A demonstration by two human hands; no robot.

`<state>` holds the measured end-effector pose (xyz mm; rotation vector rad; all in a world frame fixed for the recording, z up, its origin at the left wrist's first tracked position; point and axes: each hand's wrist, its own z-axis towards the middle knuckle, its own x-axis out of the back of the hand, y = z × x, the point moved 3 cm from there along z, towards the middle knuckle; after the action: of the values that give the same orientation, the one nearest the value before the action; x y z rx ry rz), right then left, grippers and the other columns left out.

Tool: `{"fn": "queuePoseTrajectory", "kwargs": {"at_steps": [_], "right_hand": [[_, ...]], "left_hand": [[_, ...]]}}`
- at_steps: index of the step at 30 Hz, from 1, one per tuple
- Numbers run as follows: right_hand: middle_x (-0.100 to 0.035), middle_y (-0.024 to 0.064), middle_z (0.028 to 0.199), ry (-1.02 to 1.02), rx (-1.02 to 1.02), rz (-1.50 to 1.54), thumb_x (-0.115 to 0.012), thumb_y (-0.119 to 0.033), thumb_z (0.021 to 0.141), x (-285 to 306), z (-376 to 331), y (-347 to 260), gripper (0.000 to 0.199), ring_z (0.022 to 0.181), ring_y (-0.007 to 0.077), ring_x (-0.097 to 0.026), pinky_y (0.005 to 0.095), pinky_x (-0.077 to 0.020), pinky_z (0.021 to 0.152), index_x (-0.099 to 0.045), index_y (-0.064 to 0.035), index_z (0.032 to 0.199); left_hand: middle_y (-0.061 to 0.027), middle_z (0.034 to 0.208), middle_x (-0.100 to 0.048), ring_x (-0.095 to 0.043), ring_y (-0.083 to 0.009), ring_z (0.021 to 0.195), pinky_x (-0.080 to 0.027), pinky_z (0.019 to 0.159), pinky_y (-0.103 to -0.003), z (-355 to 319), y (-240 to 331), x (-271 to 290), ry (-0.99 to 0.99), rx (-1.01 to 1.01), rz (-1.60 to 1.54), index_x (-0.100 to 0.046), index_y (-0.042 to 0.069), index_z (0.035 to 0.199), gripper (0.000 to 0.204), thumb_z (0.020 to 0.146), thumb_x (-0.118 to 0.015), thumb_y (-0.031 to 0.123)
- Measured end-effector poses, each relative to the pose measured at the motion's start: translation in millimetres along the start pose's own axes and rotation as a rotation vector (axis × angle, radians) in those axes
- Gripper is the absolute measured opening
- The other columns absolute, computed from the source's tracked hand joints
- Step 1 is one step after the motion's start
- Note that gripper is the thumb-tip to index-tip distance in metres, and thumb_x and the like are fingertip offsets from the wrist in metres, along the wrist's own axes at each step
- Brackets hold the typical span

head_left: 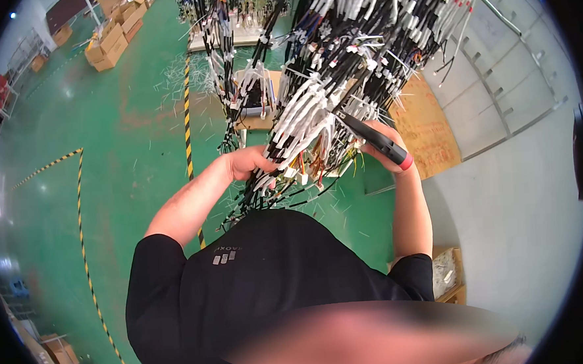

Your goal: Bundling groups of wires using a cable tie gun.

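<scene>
While most of the wire harness (338, 67) hanging through the upper middle of the frame already looks bundled with white ties and tape, the bottom end near the centre is loose, with bare orange and red leads and black strands fanning out, so I'd guess that's the bit left to do. The left hand (251, 163), centre frame, is closed around a clump of those lower wires. The right hand (383, 144), just right of centre, is wrapped around a black tool with a red end (375, 140), tip pointed up into the bundle. Lots of white offcuts litter the green floor (125, 144) below. Cardboard boxes (115, 33) sit upper left.
</scene>
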<state>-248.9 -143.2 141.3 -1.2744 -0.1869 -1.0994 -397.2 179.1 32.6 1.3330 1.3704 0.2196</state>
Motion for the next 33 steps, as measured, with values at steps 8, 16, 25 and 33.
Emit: {"fn": "queuePoseTrajectory", "kwargs": {"at_steps": [8,16,25,33], "right_hand": [[-0.07,0.0129,0.112,-0.034,-0.051,-0.063,-0.079,-0.013,0.087,-14,12,-27,0.037,0.104,0.0324,-0.068,0.0405,-0.0531,0.093,-0.068,-0.0062,0.121],[-0.056,0.0098,0.072,0.169,-0.178,-0.272,-0.082,-0.016,0.081,-27,-10,-38,0.025,0.065,0.0289,-0.056,0.0392,-0.0467,0.063,-0.061,-0.0037,0.081],[-0.061,0.0064,0.081,0.11,-0.119,-0.091,-0.082,-0.026,0.087,-27,4,-43,0.029,0.072,0.0231,-0.059,0.036,-0.0477,0.067,-0.065,-0.003,0.092],[-0.063,0.0124,0.086,0.175,-0.098,-0.209,-0.082,-0.014,0.08,-24,-17,-42,0.027,0.082,0.035,-0.063,0.0407,-0.0522,0.077,-0.068,-0.0024,0.1]], "left_hand": [[-0.0132,0.11,-0.071,-0.073,-0.0258,0.083,-0.063,0.073,-0.042,6,-10,8,0.022,0.048,0.047,-0.06,0.0,0.132,0.046,0.088,-0.073,0.007],[-0.0102,0.11,-0.07,-0.073,-0.0225,0.083,-0.064,0.071,-0.041,6,-7,11,-0.054,0.049,0.076,-0.058,0.004,0.135,0.051,0.09,-0.078,0.013],[-0.0089,0.105,-0.069,-0.074,-0.0227,0.08,-0.064,0.073,-0.04,13,-13,11,-0.084,0.036,0.086,-0.061,0.001,0.127,0.038,0.093,-0.075,0.01],[-0.0091,0.107,-0.069,-0.073,-0.0214,0.082,-0.064,0.074,-0.038,8,-7,10,-0.089,0.014,0.074,-0.059,0.002,0.13,0.051,0.088,-0.083,0.017]]}}
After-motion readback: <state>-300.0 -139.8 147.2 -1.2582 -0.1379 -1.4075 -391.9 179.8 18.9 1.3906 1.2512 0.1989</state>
